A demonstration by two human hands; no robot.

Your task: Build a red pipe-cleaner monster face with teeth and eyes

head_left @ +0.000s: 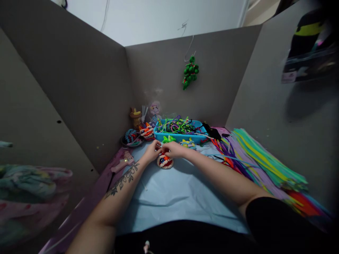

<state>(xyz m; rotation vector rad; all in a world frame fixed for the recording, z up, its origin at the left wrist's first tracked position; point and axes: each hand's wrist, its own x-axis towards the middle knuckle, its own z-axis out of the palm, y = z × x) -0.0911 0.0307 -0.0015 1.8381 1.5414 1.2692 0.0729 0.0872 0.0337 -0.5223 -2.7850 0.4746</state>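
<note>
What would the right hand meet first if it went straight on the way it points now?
Most likely the left hand: the right hand points leftward and forward, and the left one sits just ahead of it, by the orange and white toy. Whether the two touch is unclear.

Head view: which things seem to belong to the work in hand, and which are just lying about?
Likely part of it:
orange toy by left hand and right hand
fuzzy stems
blue tray of stems

Likely just about:
cup
cloth
</note>
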